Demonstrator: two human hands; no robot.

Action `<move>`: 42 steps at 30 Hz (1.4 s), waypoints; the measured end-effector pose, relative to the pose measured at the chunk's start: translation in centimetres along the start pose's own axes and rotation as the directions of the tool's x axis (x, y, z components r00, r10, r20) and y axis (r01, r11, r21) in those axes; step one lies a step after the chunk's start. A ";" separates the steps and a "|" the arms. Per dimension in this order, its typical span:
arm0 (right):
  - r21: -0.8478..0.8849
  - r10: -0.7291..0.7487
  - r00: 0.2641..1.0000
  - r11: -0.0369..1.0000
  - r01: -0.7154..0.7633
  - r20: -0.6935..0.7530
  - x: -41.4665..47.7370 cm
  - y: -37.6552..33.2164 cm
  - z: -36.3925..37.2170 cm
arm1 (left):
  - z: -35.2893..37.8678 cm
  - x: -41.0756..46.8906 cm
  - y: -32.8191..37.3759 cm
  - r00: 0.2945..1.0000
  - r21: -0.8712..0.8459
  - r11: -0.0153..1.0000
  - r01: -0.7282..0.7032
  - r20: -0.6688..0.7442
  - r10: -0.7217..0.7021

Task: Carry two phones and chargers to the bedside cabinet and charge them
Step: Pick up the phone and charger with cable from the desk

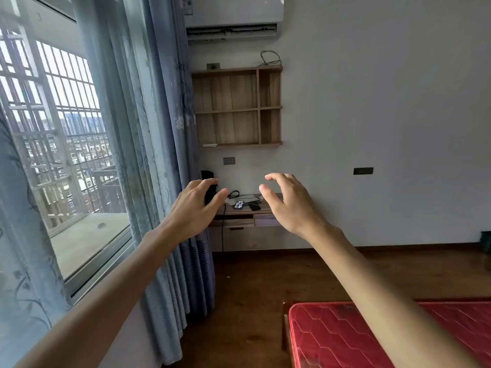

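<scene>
Across the room a small wooden desk (240, 211) stands against the far wall. On its top lies a phone with a patterned case (239, 205), a darker phone (255, 207) to its right, and a dark cable loop (233, 193) behind them. My left hand (198, 208) and my right hand (288, 201) are both raised in front of me at arm's length, fingers loosely curved, holding nothing. They frame the desk in view but are far short of it.
A window with blue curtains (156, 155) fills the left side. A red mattress (345, 333) lies at the lower right. A wooden wall shelf (236, 107) hangs above the desk, wall sockets (229, 160) below it. Wooden floor (265, 274) stretches between me and the desk.
</scene>
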State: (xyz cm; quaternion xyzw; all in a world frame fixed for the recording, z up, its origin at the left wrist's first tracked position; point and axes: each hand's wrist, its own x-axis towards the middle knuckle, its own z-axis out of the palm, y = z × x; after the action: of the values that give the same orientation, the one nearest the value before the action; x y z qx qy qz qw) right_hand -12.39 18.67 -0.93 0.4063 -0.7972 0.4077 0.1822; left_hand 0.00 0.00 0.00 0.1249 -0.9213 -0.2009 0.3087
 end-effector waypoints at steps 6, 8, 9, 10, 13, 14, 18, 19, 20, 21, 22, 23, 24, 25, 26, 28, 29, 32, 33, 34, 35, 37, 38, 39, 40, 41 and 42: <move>-0.026 0.014 1.000 1.000 -0.013 0.002 3.7 1.4 4.1 | 0.9 3.4 -4.6 1.000 0.019 1.000 0.009 0.025 -0.009; -0.024 0.011 1.000 1.000 -0.012 -0.017 5.4 1.8 5.7 | 0.8 5.0 -6.2 0.999 0.020 1.000 -0.015 0.031 0.015; -0.024 0.013 1.000 1.000 -0.014 -0.022 6.3 1.9 6.6 | 0.7 5.9 -7.0 0.999 0.021 1.000 -0.022 0.031 0.021; -0.026 0.012 1.000 1.000 -0.013 -0.023 7.2 2.0 7.5 | 0.6 6.9 -7.9 0.999 0.016 1.000 -0.024 0.026 0.024; -0.036 0.002 1.000 0.999 -0.003 -0.026 10.2 2.1 10.0 | 0.2 9.8 -10.2 1.000 -0.014 1.000 -0.026 -0.004 0.026; -0.038 0.000 1.000 0.999 -0.001 -0.029 11.2 2.1 10.7 | 0.0 10.7 -11.0 1.000 -0.019 0.999 -0.027 -0.010 0.027; -0.013 -0.006 0.999 1.000 0.006 -0.041 14.8 2.3 13.3 | -0.3 13.8 -14.2 0.999 -0.017 0.999 -0.031 -0.011 0.030; -0.014 -0.009 0.999 1.000 0.009 -0.042 15.6 2.4 13.9 | -0.3 14.5 -15.0 1.000 -0.016 0.999 -0.029 -0.006 0.029; -0.014 -0.010 0.999 1.000 0.009 -0.047 16.3 2.6 14.3 | -0.2 15.2 -15.6 1.000 -0.017 0.999 -0.028 0.003 0.028; -0.013 -0.009 0.998 1.000 0.008 -0.057 17.0 2.8 14.6 | -0.1 16.0 -16.2 1.000 -0.016 0.999 -0.029 0.007 0.029; -0.015 -0.007 0.998 1.000 0.006 -0.063 17.7 3.1 14.9 | 0.1 16.8 -16.7 0.999 -0.019 0.999 -0.030 0.008 0.031; -0.020 -0.005 0.998 1.000 0.004 -0.068 18.3 3.5 15.1 | 0.4 17.6 -17.2 0.999 -0.025 0.999 -0.034 0.002 0.034; -0.022 -0.002 0.998 1.000 0.001 -0.070 18.9 3.9 15.4 | 0.8 18.3 -17.7 0.999 -0.034 0.999 -0.038 -0.006 0.038; -0.022 0.000 0.997 1.000 -0.002 -0.072 19.6 4.4 15.6 | 1.3 19.0 -18.1 0.999 -0.044 0.998 -0.040 -0.016 0.040; -0.021 0.006 0.997 1.000 -0.008 -0.071 20.2 4.8 15.9 | 1.9 19.7 -18.6 0.999 -0.050 0.998 -0.041 -0.022 0.039; -0.017 0.011 0.998 1.000 -0.012 -0.067 21.5 5.8 16.7 | 3.3 21.2 -19.5 0.999 -0.057 0.997 -0.043 -0.029 0.041; -0.015 0.010 0.998 1.000 -0.011 -0.063 22.2 6.3 17.2 | 4.0 21.9 -20.0 0.999 -0.060 0.997 -0.044 -0.033 0.042; -0.021 -0.010 0.999 1.000 0.009 -0.033 24.4 8.2 18.9 | 6.0 24.3 -21.3 0.996 -0.065 0.997 -0.050 -0.077 0.045; -0.022 -0.014 1.000 1.000 0.014 -0.027 25.2 9.0 19.5 | 6.6 25.2 -21.7 0.995 -0.067 0.996 -0.050 -0.095 0.043; -0.017 -0.017 1.000 1.000 0.016 -0.024 26.1 9.8 20.1 | 7.3 26.1 -22.1 0.993 -0.071 0.996 -0.050 -0.106 0.042; -0.009 -0.018 1.000 1.000 0.018 -0.021 27.0 10.6 20.6 | 7.9 27.1 -22.4 0.993 -0.073 0.996 -0.050 -0.110 0.042; 0.008 -0.025 1.000 1.000 0.025 -0.017 29.0 12.6 21.7 | 9.4 29.6 -23.1 0.992 -0.066 0.997 -0.050 -0.121 0.041; 0.012 -0.030 0.999 0.999 0.031 -0.018 29.9 13.4 22.1 | 9.9 30.7 -23.3 0.992 -0.060 0.997 -0.049 -0.122 0.042; 0.015 -0.033 0.999 0.999 0.033 -0.016 30.7 14.2 22.3 | 10.4 31.7 -23.4 0.992 -0.048 0.998 -0.049 -0.120 0.043; 0.026 -0.035 0.999 0.999 0.035 -0.015 31.9 15.4 22.6 | 11.3 33.2 -23.6 0.992 -0.036 0.998 -0.051 -0.120 0.046; 0.032 -0.038 0.999 0.999 0.038 -0.013 33.2 16.5 22.8 | 12.0 34.8 -23.7 0.991 -0.033 0.998 -0.050 -0.128 0.045; 0.032 -0.036 0.999 0.999 0.037 -0.014 34.4 17.7 22.9 | 12.6 36.5 -23.7 0.989 -0.047 0.998 -0.045 -0.141 0.038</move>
State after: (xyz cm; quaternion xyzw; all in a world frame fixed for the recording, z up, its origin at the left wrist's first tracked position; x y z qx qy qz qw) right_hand -46.30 -10.77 -2.18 0.4209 -0.7818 0.4198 0.1882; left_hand -33.70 -30.25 -0.85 0.1115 -0.8944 -0.2083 0.3798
